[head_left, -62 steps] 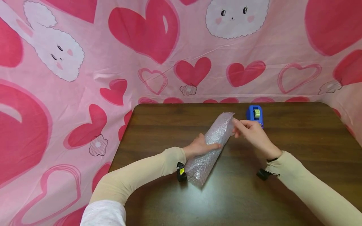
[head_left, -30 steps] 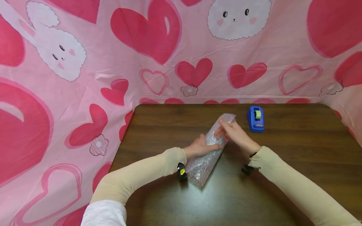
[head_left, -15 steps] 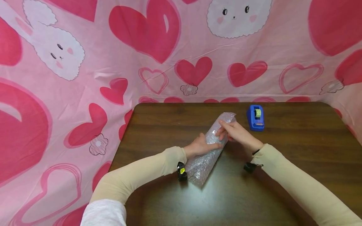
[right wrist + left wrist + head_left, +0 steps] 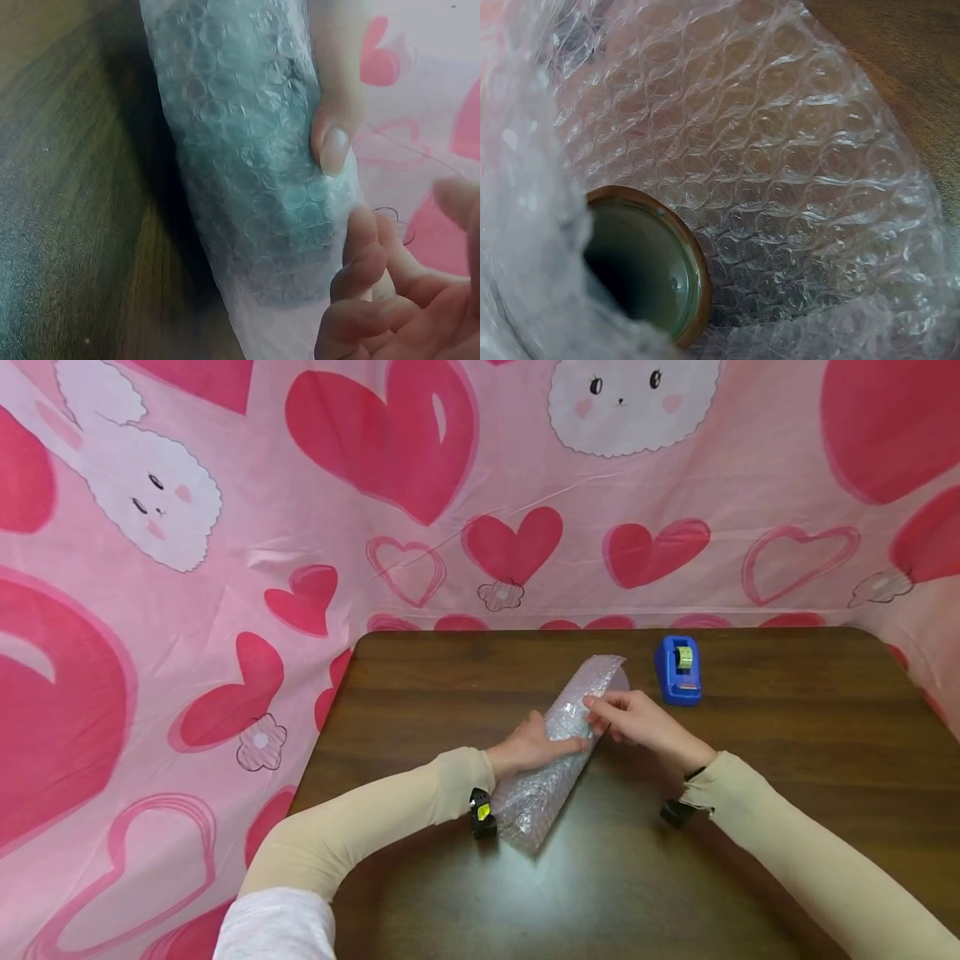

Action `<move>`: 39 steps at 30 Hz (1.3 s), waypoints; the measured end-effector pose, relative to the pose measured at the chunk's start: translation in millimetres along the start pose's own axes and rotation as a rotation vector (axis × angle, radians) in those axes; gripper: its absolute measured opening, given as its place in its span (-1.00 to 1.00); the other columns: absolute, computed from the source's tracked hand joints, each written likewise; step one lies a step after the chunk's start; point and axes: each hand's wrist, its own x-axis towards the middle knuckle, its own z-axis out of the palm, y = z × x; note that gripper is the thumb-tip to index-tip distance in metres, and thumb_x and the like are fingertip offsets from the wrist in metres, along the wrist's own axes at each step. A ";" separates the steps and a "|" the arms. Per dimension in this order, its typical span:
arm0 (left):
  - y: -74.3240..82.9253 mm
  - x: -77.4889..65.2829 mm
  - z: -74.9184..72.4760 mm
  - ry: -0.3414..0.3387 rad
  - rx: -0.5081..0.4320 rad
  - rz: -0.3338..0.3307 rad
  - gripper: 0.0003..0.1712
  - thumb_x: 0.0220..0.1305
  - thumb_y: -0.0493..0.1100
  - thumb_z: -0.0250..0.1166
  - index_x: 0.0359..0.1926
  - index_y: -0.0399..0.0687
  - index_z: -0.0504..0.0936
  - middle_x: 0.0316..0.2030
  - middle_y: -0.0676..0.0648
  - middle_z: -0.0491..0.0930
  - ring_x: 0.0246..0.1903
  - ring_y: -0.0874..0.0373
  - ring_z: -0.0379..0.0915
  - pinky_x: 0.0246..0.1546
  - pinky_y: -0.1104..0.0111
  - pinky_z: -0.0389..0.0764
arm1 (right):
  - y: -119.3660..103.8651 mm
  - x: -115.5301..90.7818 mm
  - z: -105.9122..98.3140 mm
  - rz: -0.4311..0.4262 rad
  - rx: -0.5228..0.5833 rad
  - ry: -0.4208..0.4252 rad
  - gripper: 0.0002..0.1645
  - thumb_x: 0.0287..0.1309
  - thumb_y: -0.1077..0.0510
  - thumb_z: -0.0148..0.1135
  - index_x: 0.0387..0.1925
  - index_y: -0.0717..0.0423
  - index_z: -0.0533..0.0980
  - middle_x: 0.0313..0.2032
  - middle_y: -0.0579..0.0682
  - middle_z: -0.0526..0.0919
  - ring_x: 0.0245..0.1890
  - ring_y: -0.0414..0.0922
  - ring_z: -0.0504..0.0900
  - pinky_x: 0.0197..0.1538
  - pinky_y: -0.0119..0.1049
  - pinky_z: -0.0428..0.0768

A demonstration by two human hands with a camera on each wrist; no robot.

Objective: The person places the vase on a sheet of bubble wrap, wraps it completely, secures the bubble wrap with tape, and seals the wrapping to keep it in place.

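Note:
A long roll of bubble wrap [image 4: 536,802] lies slanted on the table. In the left wrist view, its near end shows the brown-rimmed mouth of a green glazed vase [image 4: 649,262] inside; the wrap hides the rest. My left hand [image 4: 532,747] grips the roll around its middle, thumb across the top. At the roll's right side, toward its far end, is my right hand [image 4: 633,718]. In the right wrist view, the bent fingers [image 4: 364,255] of that hand touch the wrap's edge, with the thumb apart from them. The left thumb [image 4: 336,142] presses the wrap there.
A blue tape dispenser [image 4: 679,672] with a roll of tape stands at the back of the brown wooden table [image 4: 810,727], right of the wrap. Behind the table hangs a pink cloth [image 4: 330,527] printed with hearts and rabbits.
From the far right edge of the wrap, my right hand has come in over its top, then drawn back slightly right and nearer. My left hand and the roll stay put.

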 end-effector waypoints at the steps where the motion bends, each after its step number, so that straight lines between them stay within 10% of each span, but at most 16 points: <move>1: 0.1 -0.1 -0.3 -0.003 -0.003 0.000 0.28 0.21 0.42 0.35 0.52 -0.45 0.06 0.40 -0.38 0.30 0.26 -0.12 0.40 0.27 0.05 0.50 | 0.4 -1.2 0.4 -0.008 -0.016 0.006 -0.56 0.50 -0.09 0.19 -0.23 0.25 0.62 -0.45 0.11 0.64 -0.51 -0.08 0.50 -0.47 -0.32 0.48; 20: 0.8 -2.3 -1.6 -0.018 0.014 -0.007 0.28 0.21 0.45 0.33 0.52 -0.43 0.06 0.38 -0.35 0.32 0.25 -0.12 0.40 0.27 0.02 0.50 | 10.8 -14.4 -6.3 0.078 0.107 -0.104 -0.65 0.48 0.04 0.23 -0.06 0.30 0.62 -0.52 -0.07 0.42 -0.50 -0.13 0.41 -0.38 -0.31 0.42; 39: 3.5 3.0 2.0 -0.017 -0.019 0.007 0.22 0.31 0.38 0.29 0.50 -0.53 0.04 0.44 -0.42 0.24 0.33 -0.14 0.34 0.33 0.08 0.44 | 26.8 -9.5 19.8 -0.206 -0.167 -0.001 -0.86 0.49 0.28 0.15 -0.25 0.26 0.53 -0.44 -0.04 0.53 -0.39 -0.15 0.47 -0.29 -0.29 0.47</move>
